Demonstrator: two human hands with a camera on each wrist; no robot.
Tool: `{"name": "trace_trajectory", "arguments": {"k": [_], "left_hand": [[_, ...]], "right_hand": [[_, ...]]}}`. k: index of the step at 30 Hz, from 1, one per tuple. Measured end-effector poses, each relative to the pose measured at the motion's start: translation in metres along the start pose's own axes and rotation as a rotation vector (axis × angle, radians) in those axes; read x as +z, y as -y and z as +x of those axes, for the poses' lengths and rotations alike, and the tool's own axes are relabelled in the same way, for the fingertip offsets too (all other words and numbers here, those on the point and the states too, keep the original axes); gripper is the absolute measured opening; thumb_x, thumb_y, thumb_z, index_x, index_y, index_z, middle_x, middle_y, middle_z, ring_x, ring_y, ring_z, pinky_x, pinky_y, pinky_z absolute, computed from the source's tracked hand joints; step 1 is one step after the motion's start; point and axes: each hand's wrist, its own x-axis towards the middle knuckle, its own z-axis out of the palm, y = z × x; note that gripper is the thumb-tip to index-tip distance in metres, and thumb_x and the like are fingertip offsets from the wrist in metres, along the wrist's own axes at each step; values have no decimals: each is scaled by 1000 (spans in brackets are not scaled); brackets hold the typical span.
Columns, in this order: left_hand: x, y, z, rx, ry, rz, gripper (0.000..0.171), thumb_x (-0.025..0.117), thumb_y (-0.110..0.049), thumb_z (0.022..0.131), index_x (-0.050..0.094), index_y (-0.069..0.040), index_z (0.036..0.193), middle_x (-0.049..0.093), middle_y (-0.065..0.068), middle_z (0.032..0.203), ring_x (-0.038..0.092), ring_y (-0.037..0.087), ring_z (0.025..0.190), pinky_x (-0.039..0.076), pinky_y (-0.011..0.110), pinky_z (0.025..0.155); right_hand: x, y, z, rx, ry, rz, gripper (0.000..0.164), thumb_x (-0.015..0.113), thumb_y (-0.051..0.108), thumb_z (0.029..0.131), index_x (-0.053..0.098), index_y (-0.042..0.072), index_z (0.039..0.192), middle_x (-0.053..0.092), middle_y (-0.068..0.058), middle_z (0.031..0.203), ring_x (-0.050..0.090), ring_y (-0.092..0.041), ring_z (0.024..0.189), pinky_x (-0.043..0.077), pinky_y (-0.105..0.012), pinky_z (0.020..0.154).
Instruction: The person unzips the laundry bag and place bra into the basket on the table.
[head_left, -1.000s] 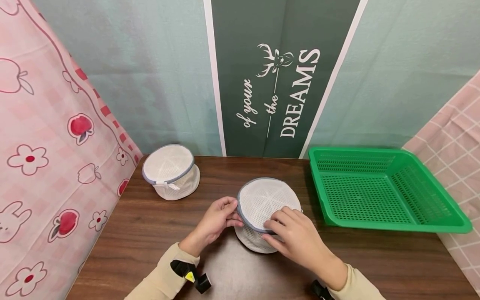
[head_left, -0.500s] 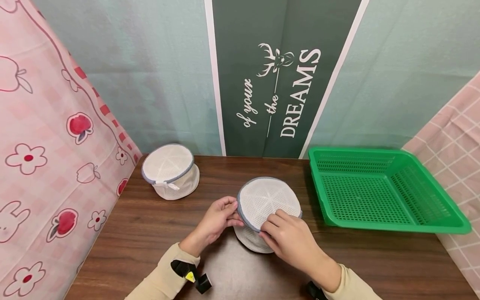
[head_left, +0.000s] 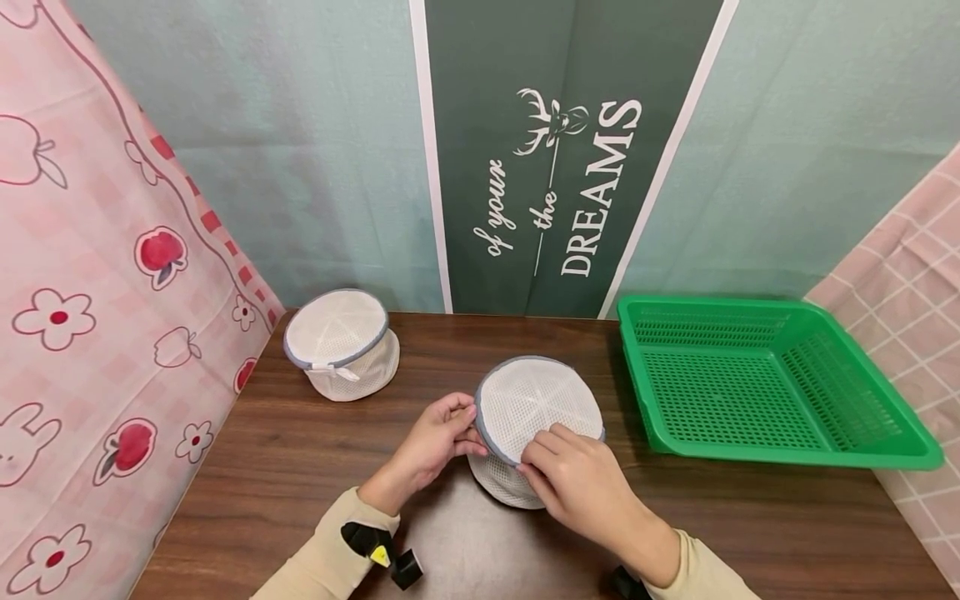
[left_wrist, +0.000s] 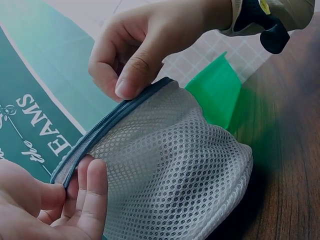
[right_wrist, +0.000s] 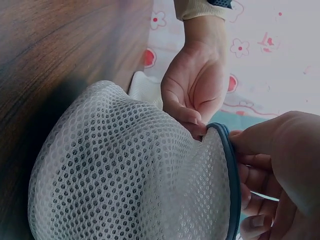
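Note:
A round white mesh laundry bag (head_left: 536, 408) with a blue-grey zipped rim stands on the table in front of me, its top tilted towards me. My left hand (head_left: 438, 437) pinches the rim at its left side between thumb and fingers. At the front of the rim, my right hand (head_left: 581, 479) has its thumb on the zip (left_wrist: 117, 115) and its curled fingers over the top panel. Whether a zip pull sits under the right fingertips is hidden. In the right wrist view the mesh side (right_wrist: 125, 165) of the bag sags in soft folds.
A second mesh laundry bag (head_left: 341, 342) with a white tag stands at the back left. A green plastic basket (head_left: 795, 457) sits at the back right. Printed cloths (head_left: 337, 167) hang behind and at both sides of the wooden table (head_left: 300, 454).
My right hand has slid a little to the left along the front of the rim, then stayed nearly still. The left hand keeps its pinch in the same place.

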Motion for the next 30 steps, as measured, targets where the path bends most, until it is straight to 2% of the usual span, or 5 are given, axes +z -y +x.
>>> {"name": "trace_trajectory", "arguments": {"k": [10,20,27,30], "left_hand": [[1,-1,-1,5,-3,-4,10,42,-5,109,51,-2,104,64,2,84,65,13,68,59,26,65],[2,-3,0,17,7,-6,11,41,-3,109,50,-3,103,63,3,81,66,13,66,59,26,65],[2,-3,0,21,7,-9,10,42,-3,109,51,-2,104,64,3,81,66,13,66,59,26,65],[1,-3,0,21,-1,-9,11,42,-3,108,52,-1,104,64,3,82,65,13,66,59,26,65]], "right_hand": [[0,-1,0,41,-29,19,9,64,22,93,63,19,84,57,11,78,54,-7,70,47,-24,52],[0,-2,1,68,-54,46,17,57,24,100,61,19,85,58,11,80,57,-7,71,49,-26,53],[-1,-3,1,97,-79,56,17,55,25,99,62,19,85,60,12,80,59,-7,71,51,-28,54],[-3,-2,2,109,-99,64,23,51,28,103,62,19,85,60,12,80,59,-7,71,50,-28,53]]}}
